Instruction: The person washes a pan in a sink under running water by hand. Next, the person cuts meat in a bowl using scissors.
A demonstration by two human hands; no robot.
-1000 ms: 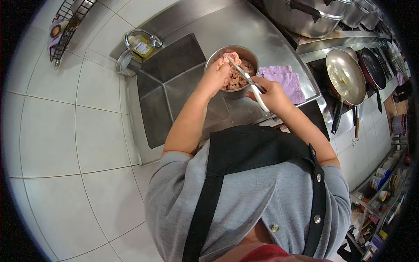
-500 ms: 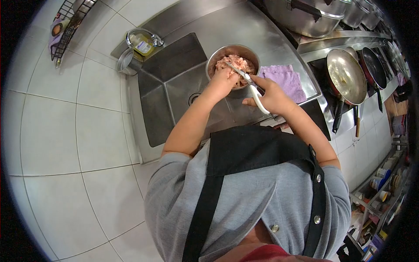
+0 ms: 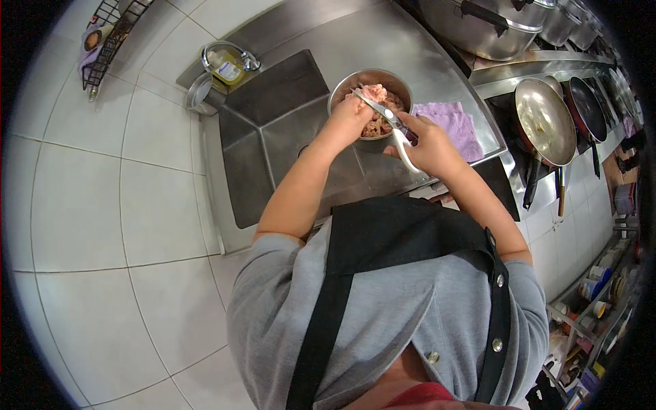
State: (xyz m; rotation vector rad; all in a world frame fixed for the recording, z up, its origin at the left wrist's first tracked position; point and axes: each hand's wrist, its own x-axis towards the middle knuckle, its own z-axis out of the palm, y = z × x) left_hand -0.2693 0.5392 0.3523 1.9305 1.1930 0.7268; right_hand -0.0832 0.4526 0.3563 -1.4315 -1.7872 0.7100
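White-handled scissors (image 3: 404,147) grasped in right hand (image 3: 429,145), blades angled over metal pot (image 3: 337,92) and reaching fingertips of left hand (image 3: 350,117). Pink meat (image 3: 373,91) pinched by left hand at pot's mouth — more meat contained below; exact spread of blades cannot be told. Pot set on steel bench (image 3: 427,75), between sink (image 3: 249,171) and purple cloth (image 3: 452,128). Cloth laid just beside pot — pans (image 3: 545,121) placed farther right, on stove (image 3: 504,113).

white-handled scissors (image 3: 389,114) slant over pink, raw-looking meat (image 3: 374,91) inside a round metal pot (image 3: 404,87).
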